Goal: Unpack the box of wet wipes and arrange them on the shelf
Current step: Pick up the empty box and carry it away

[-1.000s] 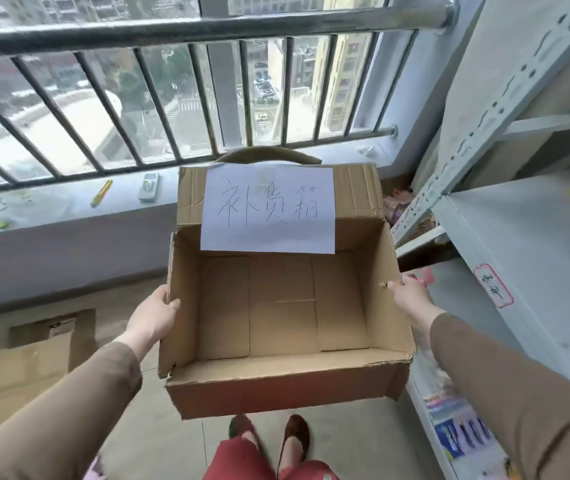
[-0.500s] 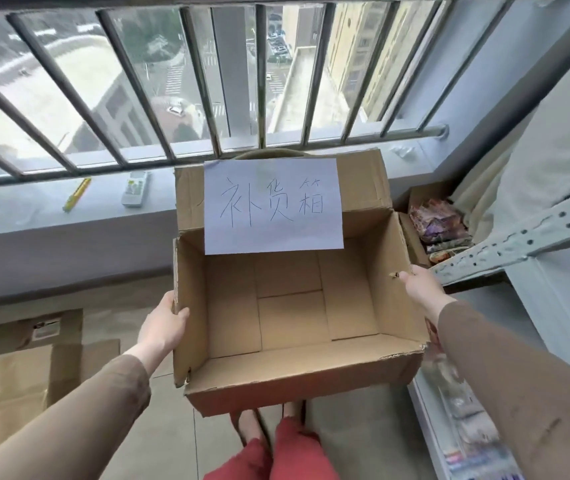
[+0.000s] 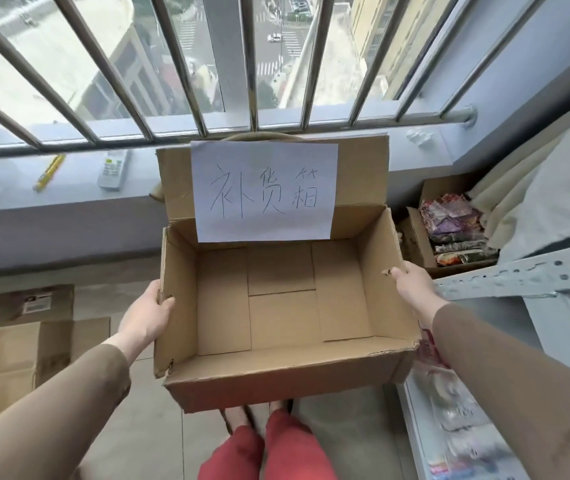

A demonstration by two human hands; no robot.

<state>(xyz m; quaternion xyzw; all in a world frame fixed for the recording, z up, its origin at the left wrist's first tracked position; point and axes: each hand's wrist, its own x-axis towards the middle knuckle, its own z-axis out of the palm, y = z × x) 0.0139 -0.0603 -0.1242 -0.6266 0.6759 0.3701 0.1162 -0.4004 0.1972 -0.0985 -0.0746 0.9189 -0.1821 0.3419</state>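
Barred window ahead; my left hand (image 3: 145, 317) and right hand (image 3: 411, 285) clamp the empty box (image 3: 283, 306) walls, which could buckle and slip.

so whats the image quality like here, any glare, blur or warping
Head view: wide-angle warp fans the window bars outward; daylight through the glass is bright but not blown out; the cardboard box and its paper sign read sharp; the shelf packs at lower right are smeared and soft; shadows are faint.
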